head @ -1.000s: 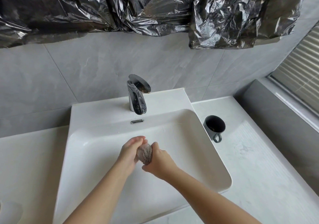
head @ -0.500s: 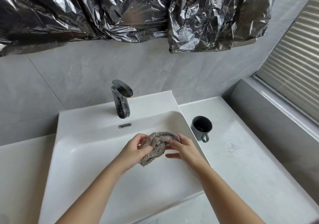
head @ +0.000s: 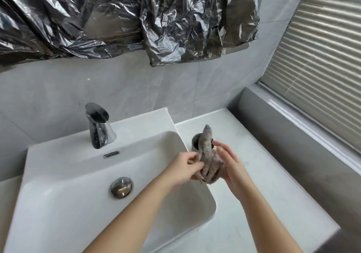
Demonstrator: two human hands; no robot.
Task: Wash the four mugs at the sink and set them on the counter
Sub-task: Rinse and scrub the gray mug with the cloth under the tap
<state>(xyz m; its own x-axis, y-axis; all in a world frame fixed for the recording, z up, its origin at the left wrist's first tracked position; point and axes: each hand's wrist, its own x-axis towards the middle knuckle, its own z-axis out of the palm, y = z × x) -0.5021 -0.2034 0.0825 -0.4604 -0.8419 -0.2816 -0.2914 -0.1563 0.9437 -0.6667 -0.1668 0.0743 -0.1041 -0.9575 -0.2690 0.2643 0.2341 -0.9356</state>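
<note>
Grey-tiled washroom, white desk (head: 269, 178) | mug (head: 196, 143) upright just right of sink (head: 58, 176), behind cloth (head: 208, 153) | left hand (head: 184, 167) pinching cloth, right hand (head: 231, 166) flat-fingered against it | mug likely rigid, slick, breakable: grip round wall

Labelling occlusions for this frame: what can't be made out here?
Head view:
- Dark grey ceramic mug: mostly hidden behind the wrung grey cloth; handle unseen.
- Other three mugs: none in frame.
- Top of the grey tiled wall: covered by crumpled black plastic sheeting.
- Left hand grip on the cloth: fingertips partly hidden by its folds.
</note>
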